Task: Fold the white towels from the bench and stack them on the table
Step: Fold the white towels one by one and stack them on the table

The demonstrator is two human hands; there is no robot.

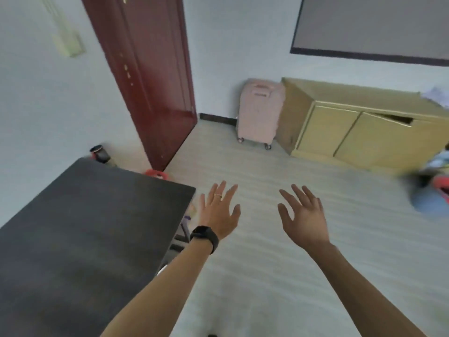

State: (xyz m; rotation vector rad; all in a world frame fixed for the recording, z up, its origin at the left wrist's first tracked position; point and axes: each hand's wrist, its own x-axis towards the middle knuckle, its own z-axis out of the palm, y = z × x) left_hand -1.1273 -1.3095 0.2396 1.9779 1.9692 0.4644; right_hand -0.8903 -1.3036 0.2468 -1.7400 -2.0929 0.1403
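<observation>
Both my hands are stretched out in front of me over the pale floor, fingers spread and holding nothing. My left hand (220, 210) wears a ring and a black wristband and hovers just past the right corner of the dark table (80, 227). My right hand (305, 217) is about a hand's width to its right. The table top at the lower left is bare where it shows. No white towel and no bench are in view.
A dark red door (150, 76) stands at the back. A pink suitcase (260, 113) on wheels stands beside a low yellow cabinet (359, 127). Red and blue things (435, 190) lie blurred at the right edge. A dark pot (99, 153) sits behind the table.
</observation>
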